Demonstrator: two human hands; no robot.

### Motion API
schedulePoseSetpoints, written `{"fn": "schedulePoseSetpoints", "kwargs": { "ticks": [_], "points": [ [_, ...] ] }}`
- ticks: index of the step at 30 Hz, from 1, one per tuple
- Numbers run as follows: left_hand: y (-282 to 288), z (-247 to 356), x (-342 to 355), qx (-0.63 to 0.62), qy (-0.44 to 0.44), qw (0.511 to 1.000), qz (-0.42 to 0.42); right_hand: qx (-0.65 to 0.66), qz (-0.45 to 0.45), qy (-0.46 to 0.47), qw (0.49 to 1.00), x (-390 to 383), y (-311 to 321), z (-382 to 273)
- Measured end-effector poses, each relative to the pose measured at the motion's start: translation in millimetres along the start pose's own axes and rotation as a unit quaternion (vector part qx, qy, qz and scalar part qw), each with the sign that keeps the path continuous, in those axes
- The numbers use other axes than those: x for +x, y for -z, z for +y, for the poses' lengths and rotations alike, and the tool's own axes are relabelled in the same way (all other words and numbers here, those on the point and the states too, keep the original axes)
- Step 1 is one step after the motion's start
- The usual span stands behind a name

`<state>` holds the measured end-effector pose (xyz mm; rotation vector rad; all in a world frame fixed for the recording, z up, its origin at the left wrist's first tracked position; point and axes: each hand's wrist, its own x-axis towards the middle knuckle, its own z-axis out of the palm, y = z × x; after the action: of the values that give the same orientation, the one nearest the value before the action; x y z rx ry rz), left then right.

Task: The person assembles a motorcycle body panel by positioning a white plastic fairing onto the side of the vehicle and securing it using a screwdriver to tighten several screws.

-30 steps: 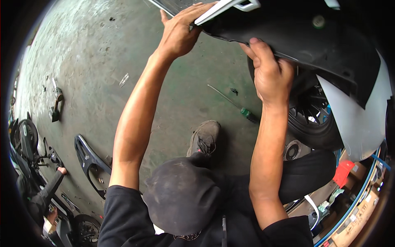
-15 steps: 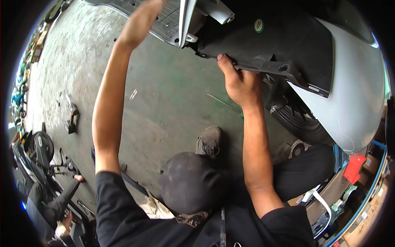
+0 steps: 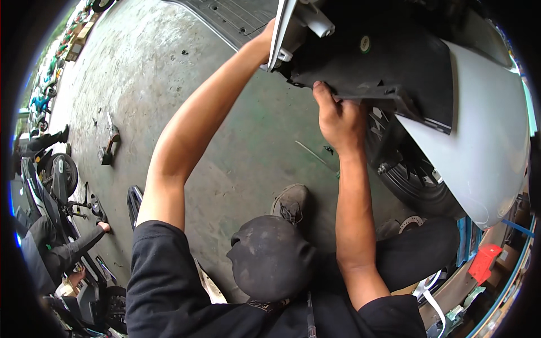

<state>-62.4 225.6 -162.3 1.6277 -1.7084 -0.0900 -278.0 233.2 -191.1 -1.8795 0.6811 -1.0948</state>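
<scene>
R hand (image 3: 342, 127) grips lower edge of broad black plastic panel (image 3: 372, 73), just L of glossy silver curved fairing (image 3: 479, 124). L hand (image 3: 266, 44) (mostly hidden, can't tell its grip) is by narrow white trim strip (image 3: 282, 34). Below panel: round black-tyred wheel (image 3: 416, 181) w/ dark spokes.

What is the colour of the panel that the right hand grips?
Black; the panel shows best in the head view.

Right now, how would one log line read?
left hand: partly hidden behind white trim | right hand: gripping lower edge of black plastic panel | screwdriver: on floor
</scene>
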Motion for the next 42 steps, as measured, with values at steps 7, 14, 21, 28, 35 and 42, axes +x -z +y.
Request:
{"fn": "schedulePoseSetpoints", "kwargs": {
  "ticks": [7,14,21,28,35,42],
  "points": [
    [-6,-10,-74,-0.393,0.121,0.907,-0.086,0.034,0.002,0.009,0.999,3,0,1],
    [-40,-10,-80,-0.047,0.158,0.983,0.076,0.005,-0.039,-0.011,0.999,0,1,2],
    [-60,-13,-75,-0.091,0.138,0.971,0.175,0.045,-0.034,0.009,0.998,1,4,3],
    [-54,-18,-71,-0.139,0.14,0.971,0.138,0.073,-0.052,-0.02,0.996,1,10,0],
    [-56,-28,-78,-0.131,0.18,0.964,0.145,0.028,-0.059,0.035,0.997,8,9,2],
    [-44,-16,-73,-0.101,0.044,0.987,0.121,0.195,-0.039,-0.124,0.972,-1,16,9]
  ]
}}
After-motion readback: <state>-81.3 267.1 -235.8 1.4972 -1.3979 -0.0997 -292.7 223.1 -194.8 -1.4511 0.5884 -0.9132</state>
